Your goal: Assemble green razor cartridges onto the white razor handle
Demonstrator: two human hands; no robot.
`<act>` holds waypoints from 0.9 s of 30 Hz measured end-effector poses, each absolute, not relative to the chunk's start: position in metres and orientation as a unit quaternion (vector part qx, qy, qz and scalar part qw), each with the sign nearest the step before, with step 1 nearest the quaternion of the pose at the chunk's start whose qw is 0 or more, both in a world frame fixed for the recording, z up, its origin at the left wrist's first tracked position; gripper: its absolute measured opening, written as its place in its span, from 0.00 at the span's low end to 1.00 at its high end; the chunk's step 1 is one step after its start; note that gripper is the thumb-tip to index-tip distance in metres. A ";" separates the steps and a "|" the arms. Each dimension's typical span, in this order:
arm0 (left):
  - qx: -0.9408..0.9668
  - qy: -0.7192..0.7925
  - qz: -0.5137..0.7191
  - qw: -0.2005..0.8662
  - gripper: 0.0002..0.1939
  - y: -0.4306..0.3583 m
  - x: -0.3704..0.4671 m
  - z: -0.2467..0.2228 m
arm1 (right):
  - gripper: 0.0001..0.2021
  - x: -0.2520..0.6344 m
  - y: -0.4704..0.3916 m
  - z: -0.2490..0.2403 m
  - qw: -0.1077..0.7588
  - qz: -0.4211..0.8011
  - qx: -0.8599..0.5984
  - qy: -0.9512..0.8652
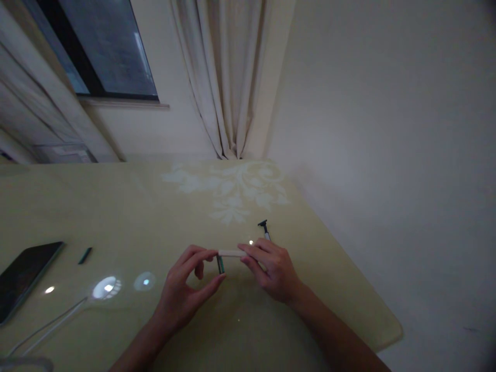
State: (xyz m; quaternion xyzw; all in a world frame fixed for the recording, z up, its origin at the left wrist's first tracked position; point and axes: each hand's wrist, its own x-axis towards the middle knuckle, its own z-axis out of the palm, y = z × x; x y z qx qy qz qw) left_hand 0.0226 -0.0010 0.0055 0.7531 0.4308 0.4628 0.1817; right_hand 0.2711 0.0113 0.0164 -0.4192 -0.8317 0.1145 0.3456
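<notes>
1. The bare wall [380, 129] rises just beyond the table's right edge.
2. The table [325, 289], glossy and pale yellow, carries everything; a white floral pattern [240, 181] spreads near its far right corner, and lamp reflections shine on its left part.
3. Two pale curtains hang past the far edge: the left curtain [42, 82] and the gathered curtain [228, 77]. Between them sits a dark-framed window [104, 46].
4. A dark-screened tablet [29, 276] lies flat on the table's left part, well apart from the work.
5. The left grip [182, 292] is pinched, index finger above and thumb below; the right grip [277, 268] is closed too, thumb against fingers. Both are over the table, nearer its right edge than the tablet is.
6. A white cable [54, 323] runs across the left part, nearer the near edge than the tablet's far end.
7. A razor [264, 227] with a black head lies just beyond the right grip, toward the right edge; that hand hides its lower handle.
8. A pale flat stick [231, 253] has its right end in the right grip; its left end meets the left index fingertip.
9. A loose dark cartridge [85, 256] lies just beside the tablet.
10. The held razor cartridge [220, 264] stands nearly upright between left index finger and thumb, just under the stick's left end.
</notes>
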 end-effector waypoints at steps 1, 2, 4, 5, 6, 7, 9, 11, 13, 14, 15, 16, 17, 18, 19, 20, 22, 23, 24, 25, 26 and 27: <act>0.753 0.431 0.463 0.183 0.18 -0.001 0.023 0.006 | 0.18 0.271 0.011 0.016 0.348 0.113 -0.423 -0.829; 0.753 0.431 0.462 0.184 0.18 -0.001 0.023 0.005 | 0.18 0.271 0.011 0.016 0.348 0.113 -0.421 -0.830; 0.755 0.431 0.458 0.186 0.18 -0.001 0.023 0.005 | 0.18 0.270 0.010 0.016 0.340 0.114 -0.406 -0.841; 0.755 0.432 0.457 0.186 0.18 -0.001 0.024 0.005 | 0.18 0.270 0.010 0.016 0.336 0.115 -0.400 -0.845; 0.755 0.432 0.457 0.186 0.18 -0.002 0.024 0.004 | 0.18 0.270 0.010 0.017 0.335 0.115 -0.400 -0.845; 0.755 0.431 0.458 0.186 0.18 -0.002 0.024 0.004 | 0.18 0.270 0.010 0.017 0.337 0.115 -0.406 -0.842; 0.754 0.431 0.460 0.186 0.18 -0.002 0.023 0.004 | 0.18 0.270 0.010 0.017 0.340 0.113 -0.421 -0.833; 0.756 0.430 0.456 0.188 0.19 -0.002 0.023 0.003 | 0.18 0.269 0.009 0.017 0.337 0.114 -0.412 -0.839; 0.757 0.431 0.453 0.189 0.18 -0.002 0.023 0.003 | 0.18 0.267 0.007 0.017 0.336 0.113 -0.388 -0.851; 0.756 0.431 0.454 0.189 0.18 -0.002 0.023 0.003 | 0.19 0.267 0.007 0.017 0.339 0.111 -0.387 -0.850; 0.755 0.432 0.455 0.190 0.18 -0.002 0.023 0.003 | 0.19 0.267 0.007 0.017 0.344 0.108 -0.394 -0.845; 0.754 0.432 0.457 0.190 0.18 -0.002 0.023 0.003 | 0.19 0.267 0.007 0.017 0.349 0.106 -0.406 -0.838; 0.753 0.432 0.459 0.189 0.18 -0.002 0.023 0.004 | 0.19 0.268 0.008 0.017 0.353 0.106 -0.420 -0.829; 0.752 0.431 0.461 0.187 0.18 -0.002 0.023 0.004 | 0.19 0.268 0.008 0.017 0.354 0.108 -0.428 -0.824; 0.752 0.431 0.462 0.186 0.18 -0.002 0.023 0.004 | 0.18 0.268 0.008 0.017 0.352 0.112 -0.430 -0.824; 0.753 0.431 0.461 0.185 0.18 -0.001 0.024 0.005 | 0.18 0.268 0.008 0.016 0.346 0.118 -0.421 -0.830; 0.754 0.430 0.461 0.184 0.18 -0.001 0.024 0.004 | 0.18 0.267 0.007 0.017 0.340 0.128 -0.402 -0.841; 0.754 0.430 0.461 0.184 0.18 -0.001 0.023 0.004 | 0.18 0.267 0.006 0.017 0.342 0.132 -0.401 -0.840; 0.754 0.430 0.460 0.185 0.19 -0.001 0.023 0.003 | 0.18 0.267 0.006 0.018 0.346 0.132 -0.406 -0.835; 0.754 0.430 0.460 0.186 0.19 -0.001 0.023 0.003 | 0.18 0.267 0.005 0.018 0.350 0.131 -0.416 -0.829; 0.754 0.431 0.459 0.185 0.19 -0.001 0.022 0.002 | 0.18 0.266 0.005 0.018 0.351 0.130 -0.425 -0.824; 0.756 0.433 0.456 0.186 0.19 -0.001 0.022 0.002 | 0.18 0.266 0.005 0.019 0.350 0.131 -0.428 -0.823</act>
